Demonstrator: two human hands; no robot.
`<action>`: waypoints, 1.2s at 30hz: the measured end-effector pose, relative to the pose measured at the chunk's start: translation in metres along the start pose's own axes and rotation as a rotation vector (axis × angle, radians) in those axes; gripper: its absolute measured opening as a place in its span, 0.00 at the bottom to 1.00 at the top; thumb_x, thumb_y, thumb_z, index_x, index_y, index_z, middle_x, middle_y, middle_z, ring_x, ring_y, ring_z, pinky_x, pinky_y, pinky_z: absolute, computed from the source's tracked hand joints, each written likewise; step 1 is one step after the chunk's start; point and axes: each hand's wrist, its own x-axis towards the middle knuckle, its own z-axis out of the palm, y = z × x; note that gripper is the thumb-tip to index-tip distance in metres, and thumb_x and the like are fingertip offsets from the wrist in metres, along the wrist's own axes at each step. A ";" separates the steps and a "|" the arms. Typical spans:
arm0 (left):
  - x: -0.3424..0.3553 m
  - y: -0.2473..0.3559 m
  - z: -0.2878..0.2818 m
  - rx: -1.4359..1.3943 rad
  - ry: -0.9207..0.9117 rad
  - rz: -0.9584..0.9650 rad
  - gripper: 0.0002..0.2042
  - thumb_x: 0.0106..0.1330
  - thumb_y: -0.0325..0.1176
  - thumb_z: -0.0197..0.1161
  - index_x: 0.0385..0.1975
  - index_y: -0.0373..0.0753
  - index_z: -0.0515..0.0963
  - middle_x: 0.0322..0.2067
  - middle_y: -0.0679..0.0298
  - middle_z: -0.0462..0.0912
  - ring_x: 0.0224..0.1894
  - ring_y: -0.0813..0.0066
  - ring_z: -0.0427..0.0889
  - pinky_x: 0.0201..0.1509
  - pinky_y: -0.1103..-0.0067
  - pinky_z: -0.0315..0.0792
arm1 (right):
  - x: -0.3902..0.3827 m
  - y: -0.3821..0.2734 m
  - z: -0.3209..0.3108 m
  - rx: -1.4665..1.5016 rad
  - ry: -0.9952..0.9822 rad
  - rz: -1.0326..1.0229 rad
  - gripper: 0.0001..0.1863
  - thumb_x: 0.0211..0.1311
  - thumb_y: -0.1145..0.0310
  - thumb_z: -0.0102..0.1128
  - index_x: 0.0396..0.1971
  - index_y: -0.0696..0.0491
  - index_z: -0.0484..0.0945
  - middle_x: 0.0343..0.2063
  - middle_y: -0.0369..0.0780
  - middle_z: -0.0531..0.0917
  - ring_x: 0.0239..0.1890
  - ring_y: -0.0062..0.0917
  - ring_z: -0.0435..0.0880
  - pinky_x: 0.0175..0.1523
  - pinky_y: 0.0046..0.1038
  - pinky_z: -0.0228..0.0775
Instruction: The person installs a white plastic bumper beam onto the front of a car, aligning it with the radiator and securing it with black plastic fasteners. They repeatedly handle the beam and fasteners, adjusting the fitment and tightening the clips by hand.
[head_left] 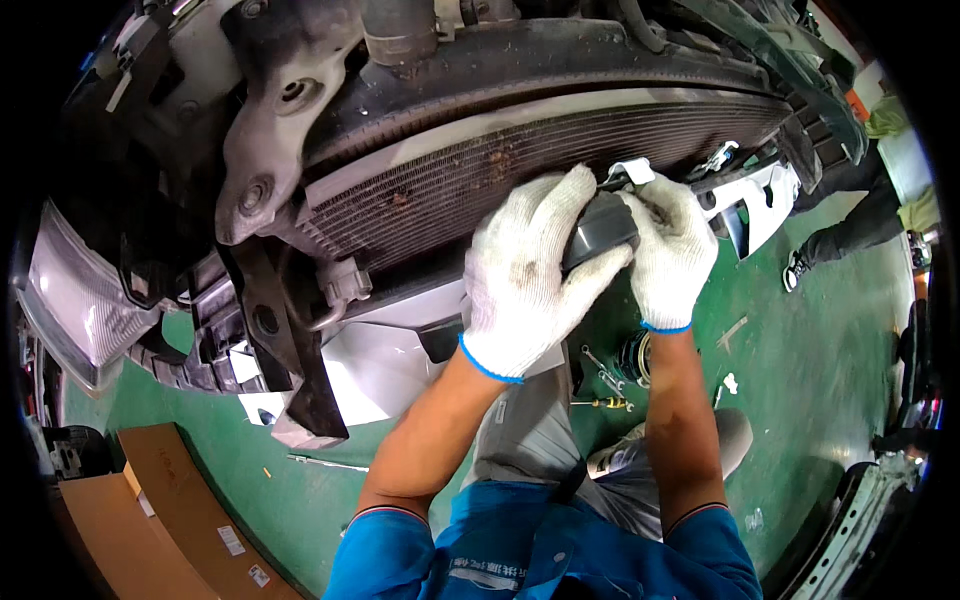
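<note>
Both my hands wear white knit gloves with blue cuffs and meet in front of the car radiator. My left hand is closed round a black rounded part, its thumb lying along the lower edge. From the other side, my right hand grips the same part, with fingertips bent near its top. A pale metal bracket stands up just above it, close to the right fingers; whether the two are joined I cannot tell. Gloves cover much of the part's sides.
A headlight sits at the far left beside the dismantled car front. On the green floor lie wrenches, a yellow-handled screwdriver and a metal rod. A cardboard box stands lower left. Another person's leg shows at right.
</note>
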 end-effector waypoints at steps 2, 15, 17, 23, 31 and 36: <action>-0.008 -0.001 0.001 0.008 0.014 -0.001 0.34 0.53 0.45 0.81 0.58 0.35 0.80 0.52 0.48 0.84 0.50 0.49 0.87 0.53 0.64 0.82 | -0.007 0.005 0.000 0.025 -0.004 0.002 0.10 0.56 0.79 0.77 0.36 0.60 0.85 0.33 0.39 0.88 0.32 0.18 0.86 0.40 0.23 0.80; -0.013 0.000 -0.016 0.141 -0.126 -0.036 0.38 0.53 0.44 0.79 0.64 0.35 0.74 0.45 0.51 0.86 0.45 0.50 0.87 0.50 0.62 0.81 | -0.010 -0.007 0.003 -0.035 0.014 0.046 0.10 0.56 0.78 0.78 0.38 0.60 0.86 0.27 0.38 0.88 0.22 0.12 0.81 0.27 0.20 0.75; -0.010 -0.002 -0.015 0.145 -0.112 -0.018 0.37 0.53 0.42 0.79 0.63 0.34 0.75 0.42 0.51 0.86 0.43 0.51 0.87 0.49 0.62 0.81 | -0.007 -0.010 0.005 0.039 0.018 0.062 0.10 0.57 0.78 0.77 0.37 0.60 0.86 0.26 0.38 0.88 0.22 0.12 0.80 0.27 0.19 0.75; -0.011 0.000 -0.009 0.119 -0.056 0.005 0.36 0.53 0.43 0.79 0.62 0.35 0.76 0.43 0.50 0.86 0.43 0.51 0.87 0.50 0.61 0.81 | -0.009 -0.001 0.004 0.049 0.058 0.048 0.10 0.57 0.78 0.78 0.37 0.61 0.86 0.30 0.38 0.89 0.26 0.15 0.83 0.34 0.21 0.78; -0.013 -0.002 -0.009 0.100 -0.044 -0.013 0.37 0.51 0.44 0.80 0.62 0.35 0.76 0.45 0.50 0.86 0.44 0.49 0.86 0.50 0.60 0.80 | -0.005 0.006 -0.002 -0.028 -0.035 -0.074 0.10 0.55 0.78 0.78 0.35 0.60 0.84 0.31 0.39 0.87 0.30 0.18 0.84 0.39 0.22 0.79; -0.013 -0.001 -0.008 0.109 -0.039 -0.004 0.37 0.51 0.42 0.80 0.62 0.34 0.77 0.46 0.50 0.86 0.45 0.49 0.86 0.52 0.60 0.79 | -0.001 0.009 -0.003 -0.083 -0.035 -0.196 0.11 0.54 0.80 0.77 0.35 0.58 0.84 0.31 0.40 0.86 0.29 0.23 0.84 0.38 0.24 0.78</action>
